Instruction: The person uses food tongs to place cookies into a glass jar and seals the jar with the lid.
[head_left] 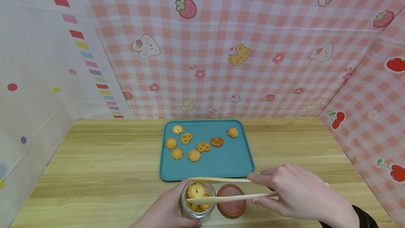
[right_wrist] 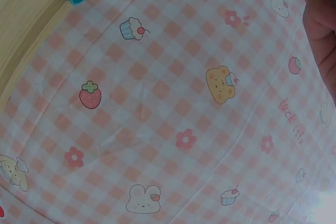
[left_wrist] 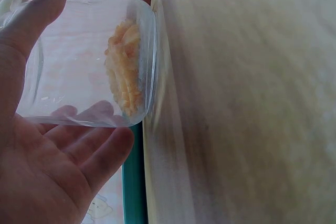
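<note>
At the front of the table my left hand (head_left: 167, 207) grips a clear glass jar (head_left: 188, 214) round its side. Yellow cookies (head_left: 197, 190) lie inside it; in the left wrist view the cookies (left_wrist: 125, 72) sit low, near the jar's base. My right hand (head_left: 294, 191) holds wooden tongs (head_left: 235, 198) between thumb and fingers. The two arms of the tongs stand apart, their tips over the jar's open mouth, with no cookie between them. Only part of the right hand (right_wrist: 321, 24) shows at the edge of the right wrist view.
A reddish-brown round lid (head_left: 232, 208) lies just right of the jar, under the tongs. Behind it is a teal tray (head_left: 224, 166) with several swirl cookies (head_left: 194, 155) and pretzels (head_left: 216, 141). Checked cloth (head_left: 205, 45) hangs behind the wooden table (head_left: 110, 164).
</note>
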Demonstrator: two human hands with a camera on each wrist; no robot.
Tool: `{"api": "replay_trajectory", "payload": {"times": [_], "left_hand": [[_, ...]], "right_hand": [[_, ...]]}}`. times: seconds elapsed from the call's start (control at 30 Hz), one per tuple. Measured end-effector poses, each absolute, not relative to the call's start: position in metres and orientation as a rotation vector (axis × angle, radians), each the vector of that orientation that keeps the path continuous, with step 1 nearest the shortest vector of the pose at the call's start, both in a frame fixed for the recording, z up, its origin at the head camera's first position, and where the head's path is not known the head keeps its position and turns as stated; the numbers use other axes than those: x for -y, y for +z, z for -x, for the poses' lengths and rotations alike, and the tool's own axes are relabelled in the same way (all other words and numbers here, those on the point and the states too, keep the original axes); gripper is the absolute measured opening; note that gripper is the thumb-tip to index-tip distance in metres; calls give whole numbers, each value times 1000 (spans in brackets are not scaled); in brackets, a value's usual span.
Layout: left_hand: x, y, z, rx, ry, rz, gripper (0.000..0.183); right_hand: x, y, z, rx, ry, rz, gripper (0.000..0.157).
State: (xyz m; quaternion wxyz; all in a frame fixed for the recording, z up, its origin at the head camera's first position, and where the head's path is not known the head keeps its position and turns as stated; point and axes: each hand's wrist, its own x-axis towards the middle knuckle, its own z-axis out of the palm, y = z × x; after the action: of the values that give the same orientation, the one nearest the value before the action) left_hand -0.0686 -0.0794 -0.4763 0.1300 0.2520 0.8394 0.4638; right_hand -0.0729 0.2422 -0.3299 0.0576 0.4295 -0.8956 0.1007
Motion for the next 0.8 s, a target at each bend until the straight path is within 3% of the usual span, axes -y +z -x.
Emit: {"api": "replay_trajectory", "payload": {"times": [0.5, 0.8], "left_hand": [[79, -479, 69, -2467, 1361, -791, 87], [78, -477, 68, -2458, 1345, -737, 88]], "right_hand": [[-242, -332, 71, 2732, 290, -1237, 43], [-242, -338, 70, 2707, 357, -1151, 39]]}}
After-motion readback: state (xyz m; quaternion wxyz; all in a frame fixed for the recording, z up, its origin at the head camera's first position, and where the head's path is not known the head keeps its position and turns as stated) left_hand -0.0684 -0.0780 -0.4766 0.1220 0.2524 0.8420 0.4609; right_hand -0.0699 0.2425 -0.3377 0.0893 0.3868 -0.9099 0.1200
